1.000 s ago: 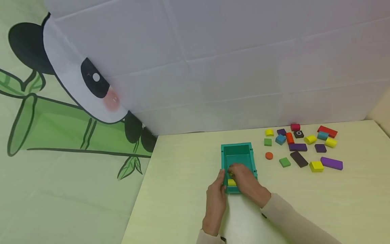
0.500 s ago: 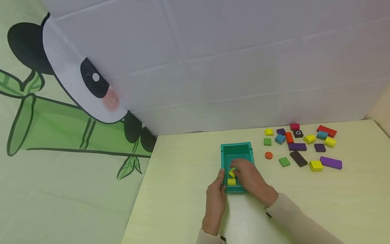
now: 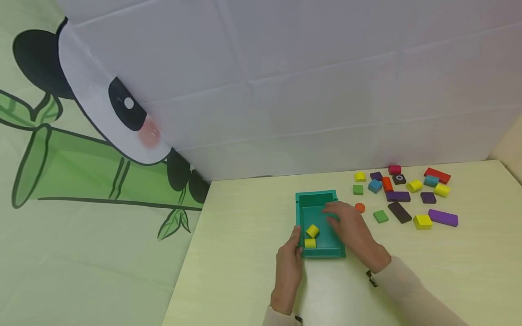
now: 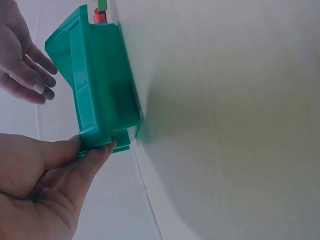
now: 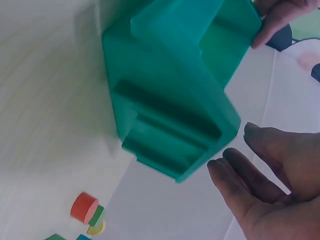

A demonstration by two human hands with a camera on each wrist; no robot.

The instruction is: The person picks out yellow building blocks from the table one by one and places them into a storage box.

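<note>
A teal plastic bin [image 3: 324, 254] stands on the table, two yellow cylinder blocks lying inside against its left side: one tilted [image 3: 312, 231], one nearer the front [image 3: 310, 243]. My left hand [image 3: 288, 267] pinches the bin's left rim between thumb and fingers; the left wrist view shows this grip [image 4: 55, 185] close up. Over the bin's right edge hovers my right hand [image 3: 355, 230], its fingers loosely spread and holding nothing. In the right wrist view, that hand's fingertips [image 5: 218, 167] are beside the bin's rim.
Right of the bin, several loose blocks lie scattered, among them an orange disc [image 3: 360, 208], a green square [image 3: 381, 216], a yellow block [image 3: 422, 222] and a purple bar [image 3: 443, 218]. A white cloth [image 3: 310, 113] hangs behind the table.
My right hand has let go of a yellow cylinder block inside the bin and moved up and right to its right edge. The left hand and the bin stay put.
</note>
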